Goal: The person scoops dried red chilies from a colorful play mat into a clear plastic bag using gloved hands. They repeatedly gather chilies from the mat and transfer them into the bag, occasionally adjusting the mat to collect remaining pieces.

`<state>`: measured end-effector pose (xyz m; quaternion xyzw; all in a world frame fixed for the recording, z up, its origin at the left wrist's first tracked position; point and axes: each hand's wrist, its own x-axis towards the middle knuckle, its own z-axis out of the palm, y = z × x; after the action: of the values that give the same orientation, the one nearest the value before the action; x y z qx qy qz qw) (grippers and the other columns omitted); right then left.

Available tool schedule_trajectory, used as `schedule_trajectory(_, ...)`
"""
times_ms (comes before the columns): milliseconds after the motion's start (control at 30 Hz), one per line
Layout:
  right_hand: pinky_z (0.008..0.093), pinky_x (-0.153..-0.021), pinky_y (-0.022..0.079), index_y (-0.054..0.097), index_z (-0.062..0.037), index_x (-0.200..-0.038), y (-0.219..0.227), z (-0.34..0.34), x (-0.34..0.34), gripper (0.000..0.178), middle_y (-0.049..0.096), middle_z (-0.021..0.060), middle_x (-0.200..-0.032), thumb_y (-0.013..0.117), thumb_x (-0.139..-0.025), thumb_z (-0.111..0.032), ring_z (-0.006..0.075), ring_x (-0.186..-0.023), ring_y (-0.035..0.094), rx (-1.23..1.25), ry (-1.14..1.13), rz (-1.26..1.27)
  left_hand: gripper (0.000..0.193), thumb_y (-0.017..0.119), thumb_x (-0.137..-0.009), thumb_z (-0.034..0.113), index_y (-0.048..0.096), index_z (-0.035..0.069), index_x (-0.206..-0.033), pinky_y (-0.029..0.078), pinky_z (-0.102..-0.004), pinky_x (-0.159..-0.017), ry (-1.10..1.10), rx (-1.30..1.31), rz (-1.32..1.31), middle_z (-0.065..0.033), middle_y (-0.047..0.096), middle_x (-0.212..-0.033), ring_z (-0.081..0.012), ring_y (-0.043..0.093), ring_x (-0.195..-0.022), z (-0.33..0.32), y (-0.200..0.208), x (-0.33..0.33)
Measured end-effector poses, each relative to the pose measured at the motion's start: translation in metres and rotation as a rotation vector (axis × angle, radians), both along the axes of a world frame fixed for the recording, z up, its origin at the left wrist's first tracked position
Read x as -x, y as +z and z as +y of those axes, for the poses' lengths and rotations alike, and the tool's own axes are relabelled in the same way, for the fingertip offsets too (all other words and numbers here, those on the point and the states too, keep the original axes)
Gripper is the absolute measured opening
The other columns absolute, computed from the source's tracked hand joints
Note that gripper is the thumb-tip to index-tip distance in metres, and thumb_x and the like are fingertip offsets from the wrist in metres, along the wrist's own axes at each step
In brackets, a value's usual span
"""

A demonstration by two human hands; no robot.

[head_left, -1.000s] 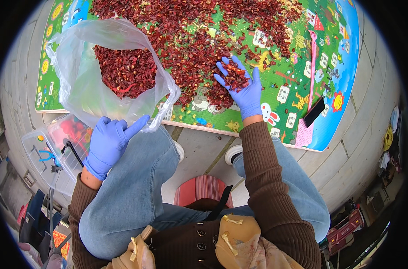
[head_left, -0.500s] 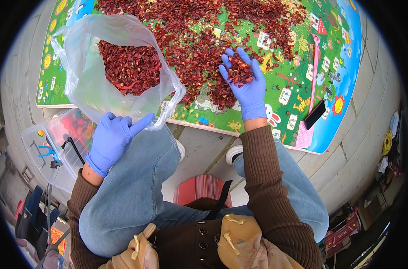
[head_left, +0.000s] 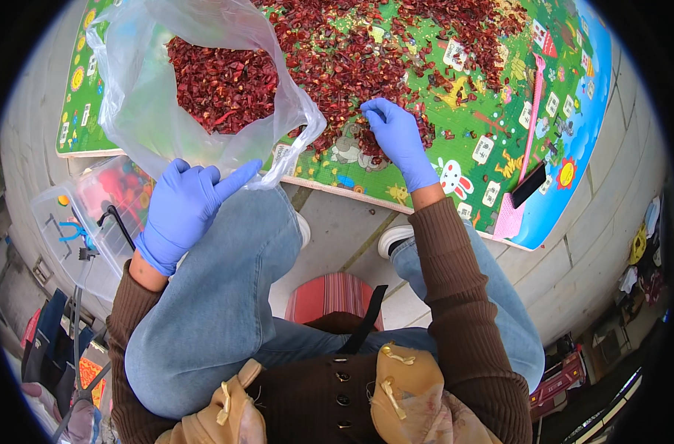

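Note:
My left hand (head_left: 185,211), in a blue glove, grips the near rim of a clear plastic bag (head_left: 133,111). Its index finger stretches along the rim; the other fingers curl in. The bag gapes wide, with dried red chili pieces (head_left: 226,85) inside. Right of the bag, more chili pieces (head_left: 351,66) lie spread over a patterned mat. My right hand (head_left: 402,140), also blue-gloved, is back side up at the near edge of this heap. Its fingers bend down toward the pieces, pressed together, and whatever they hold is hidden beneath them.
The green printed mat (head_left: 477,177) covers a low board. A pink long-handled fly swatter (head_left: 533,111) lies on its right, with a black phone (head_left: 528,185) over it. A clear plastic box (head_left: 107,222) stands left of my knee. A red striped stool (head_left: 329,296) is between my legs.
My right hand has turned from palm up, with chili pieces cupped in it, to palm down over the heap. My left hand stays at the bag's rim. The view has shifted slightly.

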<state>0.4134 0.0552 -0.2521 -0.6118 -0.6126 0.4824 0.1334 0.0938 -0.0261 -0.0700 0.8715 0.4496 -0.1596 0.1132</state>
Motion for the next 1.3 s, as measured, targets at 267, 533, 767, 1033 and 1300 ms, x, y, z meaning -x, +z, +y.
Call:
schedule_trajectory(267,0.0393,-0.072,0.05,0.068,-0.007,-0.099,-0.042,-0.053,-0.031,0.01,0.061,0.0119,-0.091,0.064,-0.091,-0.009,0.0289,-0.08,0.061,-0.166,-0.215,-0.117,0.08,0.062,-0.075,0.001,0.05,0.033,-0.148,0.04,-0.0336,-0.064,0.045,0.001,0.011,-0.0023,0.039,-0.068,-0.0186,0.046,-0.059,0.0,0.001,0.001)
schedule_trajectory(533,0.0401,-0.075,0.05,0.069,-0.0071,-0.096,-0.038,-0.055,-0.025,0.009,0.06,0.0108,-0.09,0.068,-0.087,-0.007,0.0291,-0.084,0.06,-0.241,-0.135,-0.172,0.081,0.062,-0.075,0.001,0.049,0.032,-0.149,0.04,-0.0338,-0.065,0.077,0.006,0.021,-0.0022,0.039,-0.067,-0.0188,0.046,-0.06,0.0,0.002,0.002)
schedule_trajectory(767,0.043,-0.076,0.048,0.071,-0.0115,-0.093,-0.043,-0.053,-0.002,0.012,0.061,0.0103,-0.091,0.074,-0.081,-0.011,0.0318,-0.087,0.058,-0.351,0.097,-0.31,0.08,0.061,-0.076,0.001,0.049,0.031,-0.149,0.04,-0.0338,-0.066,0.07,-0.011,0.036,-0.0019,0.039,-0.067,-0.0186,0.045,-0.06,-0.001,0.0,0.003)
schedule_trajectory(1033,0.0436,-0.075,0.046,0.067,-0.0125,-0.096,-0.045,-0.053,0.006,0.017,0.058,0.0078,-0.093,0.073,-0.084,-0.024,0.0285,-0.091,0.057,-0.378,0.223,-0.503,0.081,0.061,-0.078,0.002,0.045,0.032,-0.151,0.04,-0.0333,-0.065,0.072,0.002,0.051,-0.0014,0.039,-0.068,-0.0171,0.048,-0.06,-0.001,0.001,0.003)
schedule_trajectory(1300,0.0414,-0.074,0.043,0.065,-0.0116,-0.098,-0.044,-0.061,0.014,0.016,0.056,0.0064,-0.094,0.064,-0.09,-0.025,0.026,-0.091,0.056,-0.426,0.218,-0.625,0.079,0.062,-0.077,0.002,0.048,0.031,-0.15,0.04,-0.0334,-0.064,0.087,-0.021,0.015,-0.0021,0.04,-0.066,-0.0191,0.045,-0.057,-0.002,0.0,0.004)
